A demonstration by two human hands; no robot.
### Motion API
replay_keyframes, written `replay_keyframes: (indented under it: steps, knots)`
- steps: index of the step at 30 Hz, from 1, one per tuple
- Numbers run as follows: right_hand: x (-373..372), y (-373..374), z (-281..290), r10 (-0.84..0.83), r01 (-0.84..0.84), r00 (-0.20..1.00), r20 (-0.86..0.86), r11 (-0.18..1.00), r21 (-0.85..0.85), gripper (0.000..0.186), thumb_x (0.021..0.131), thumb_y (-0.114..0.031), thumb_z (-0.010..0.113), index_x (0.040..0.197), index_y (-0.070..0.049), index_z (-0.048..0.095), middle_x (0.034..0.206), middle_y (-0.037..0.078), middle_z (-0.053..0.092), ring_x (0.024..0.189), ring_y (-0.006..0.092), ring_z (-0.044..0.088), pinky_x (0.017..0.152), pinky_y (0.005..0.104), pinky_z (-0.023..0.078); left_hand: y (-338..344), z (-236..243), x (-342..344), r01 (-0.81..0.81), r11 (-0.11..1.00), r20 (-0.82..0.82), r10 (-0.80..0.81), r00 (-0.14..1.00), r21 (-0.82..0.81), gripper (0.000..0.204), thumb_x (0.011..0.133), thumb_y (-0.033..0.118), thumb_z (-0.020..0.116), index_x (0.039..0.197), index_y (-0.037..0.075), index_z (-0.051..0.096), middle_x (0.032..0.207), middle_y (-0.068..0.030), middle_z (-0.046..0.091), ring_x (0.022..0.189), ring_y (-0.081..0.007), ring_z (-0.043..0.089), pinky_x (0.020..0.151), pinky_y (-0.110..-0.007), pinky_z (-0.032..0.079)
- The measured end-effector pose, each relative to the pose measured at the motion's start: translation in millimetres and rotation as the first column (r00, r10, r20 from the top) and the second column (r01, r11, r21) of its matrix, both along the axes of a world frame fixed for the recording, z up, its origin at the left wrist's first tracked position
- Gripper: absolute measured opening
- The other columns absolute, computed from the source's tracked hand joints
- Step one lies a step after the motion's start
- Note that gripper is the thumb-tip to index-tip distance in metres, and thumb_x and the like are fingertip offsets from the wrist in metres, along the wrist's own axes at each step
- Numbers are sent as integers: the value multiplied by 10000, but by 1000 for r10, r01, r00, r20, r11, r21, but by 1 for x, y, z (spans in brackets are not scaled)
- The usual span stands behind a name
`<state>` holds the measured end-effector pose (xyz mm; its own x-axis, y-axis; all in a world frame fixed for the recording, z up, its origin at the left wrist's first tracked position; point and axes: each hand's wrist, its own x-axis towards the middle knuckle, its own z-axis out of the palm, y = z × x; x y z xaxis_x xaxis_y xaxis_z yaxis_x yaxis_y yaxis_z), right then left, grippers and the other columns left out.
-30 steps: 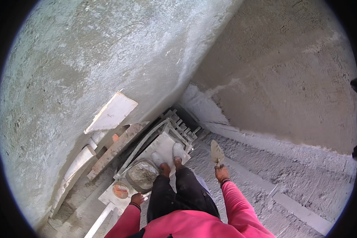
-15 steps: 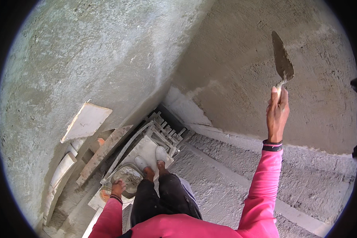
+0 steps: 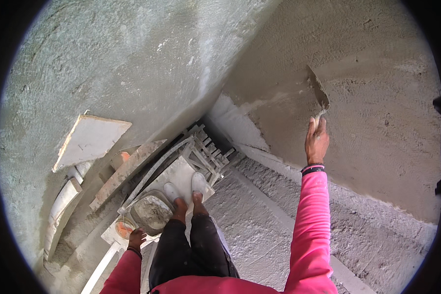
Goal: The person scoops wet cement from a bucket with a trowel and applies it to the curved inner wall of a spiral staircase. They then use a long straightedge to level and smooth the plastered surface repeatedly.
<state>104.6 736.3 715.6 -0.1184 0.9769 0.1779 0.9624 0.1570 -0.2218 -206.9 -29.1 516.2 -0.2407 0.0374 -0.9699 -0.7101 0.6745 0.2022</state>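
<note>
At the right, my right hand (image 3: 317, 142) is closed round the handle of a pointed trowel (image 3: 319, 90). The trowel's grey blade is turned nearly edge-on, close against the brownish plastered wall (image 3: 377, 122). Low on the left, my left hand (image 3: 137, 237) has its fingers loosely apart, with nothing visible in them. It hovers beside a tub of grey mortar (image 3: 153, 211) and a small container with something orange inside (image 3: 124, 228). I cannot tell whether the hand touches either.
My feet stand on a narrow platform (image 3: 178, 174). Slatted wood (image 3: 210, 152) lies at its far end. A whitish board (image 3: 93, 139) and planks (image 3: 125, 174) lean by the left wall (image 3: 122, 63). Rough, grey stepped surfaces (image 3: 240, 215) extend to the right.
My right hand and trowel have moved left and lower, and the blade has turned more edge-on to the wall. My left hand has drawn back from the mortar tub. The view has shifted slightly.
</note>
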Motion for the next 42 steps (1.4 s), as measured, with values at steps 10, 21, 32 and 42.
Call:
replay_keyframes:
  steps: [10,21,32,42]
  knots:
    - [-11,-6,-32,-82,86,982,-168,996,18,482,1021,-406,527,1311,-24,572,998,261,700,941,463,672,821,494,523,-1,-15,22,38,996,25,-40,999,81,273,1006,275,532,1228,126,586,1062,-38,661,936,-199,651,752,-370,519]
    - [-33,-135,-190,122,-132,991,-53,847,-515,435,1001,-422,571,1233,-56,608,1040,252,698,977,459,662,827,484,521,23,-25,23,-12,998,-77,8,997,-55,376,992,346,568,1255,80,611,1065,-15,681,982,-146,655,724,-303,504]
    - [-63,-237,-193,-20,-118,958,-288,884,-452,432,1008,-392,592,1201,-7,624,1007,230,695,930,377,685,848,399,513,-100,-116,-2,559,828,-185,-543,819,44,217,957,208,540,1085,102,679,899,-107,666,842,-287,647,746,-416,517]
    - [-34,-40,-11,-127,158,919,-374,986,54,457,1027,-446,559,1146,-9,616,709,47,567,591,115,527,538,286,448,-74,-141,-52,-90,996,153,86,984,17,165,929,255,498,1049,157,554,863,-3,526,747,-161,534,543,-350,406]
